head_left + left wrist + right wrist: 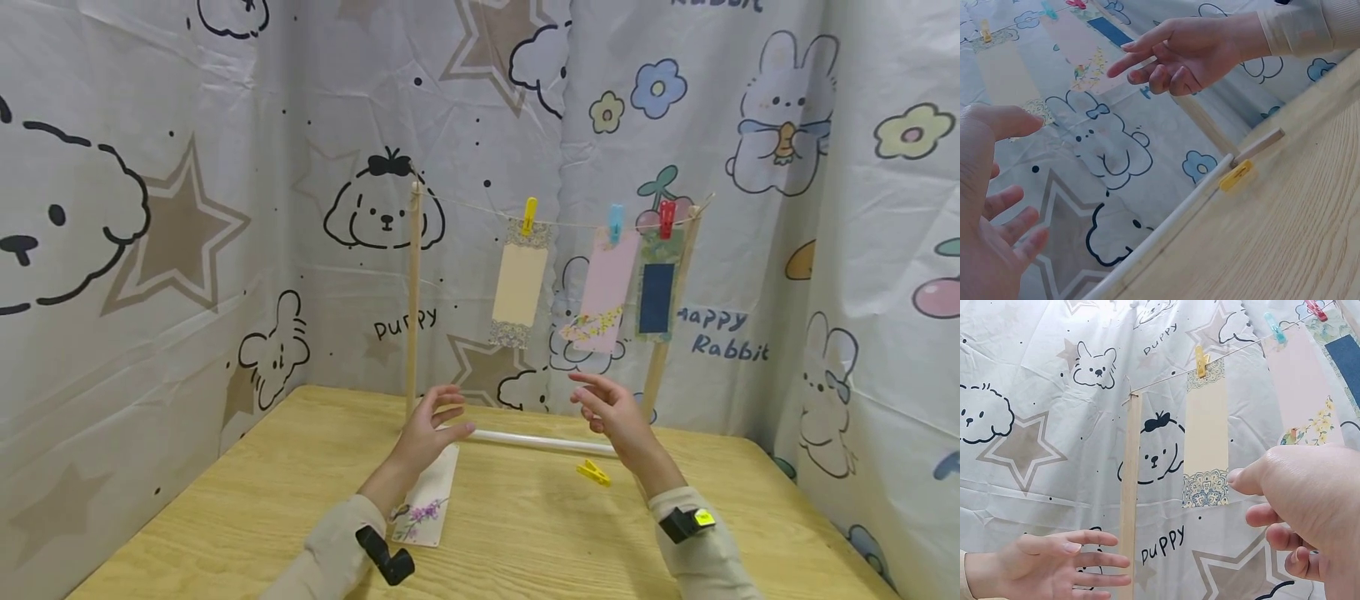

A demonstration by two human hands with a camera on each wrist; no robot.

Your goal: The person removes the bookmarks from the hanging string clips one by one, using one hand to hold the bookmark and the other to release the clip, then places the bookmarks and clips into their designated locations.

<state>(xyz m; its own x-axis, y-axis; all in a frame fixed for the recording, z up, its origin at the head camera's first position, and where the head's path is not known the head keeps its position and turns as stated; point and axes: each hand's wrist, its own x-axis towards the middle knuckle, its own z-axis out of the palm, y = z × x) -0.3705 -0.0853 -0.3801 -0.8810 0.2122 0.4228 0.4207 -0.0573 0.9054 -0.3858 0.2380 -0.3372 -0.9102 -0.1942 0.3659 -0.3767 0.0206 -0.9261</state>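
My left hand [430, 427] hovers with loosely spread fingers above a white bookmark [427, 508] with purple blossoms that lies on the table. My right hand [615, 417], fingers loosely bent and empty, is held in front of the right post. Below and left of its wrist lies a loose yellow clothespin [593, 473]. On the string beyond the hands hang a cream patterned bookmark [519, 283] under a yellow clothespin [530, 215], a pink flowered bookmark [606, 287] under a blue clothespin [617, 223], and a green and navy bookmark [657, 298] under a red clothespin [667, 219].
A left wooden post [414, 300] and a right wooden post [667, 342] carry the thin string [465, 202]. Between their feet runs a white rod [540, 440] along the back of the wooden table [510, 533]. A printed curtain [360, 100] surrounds the back and sides.
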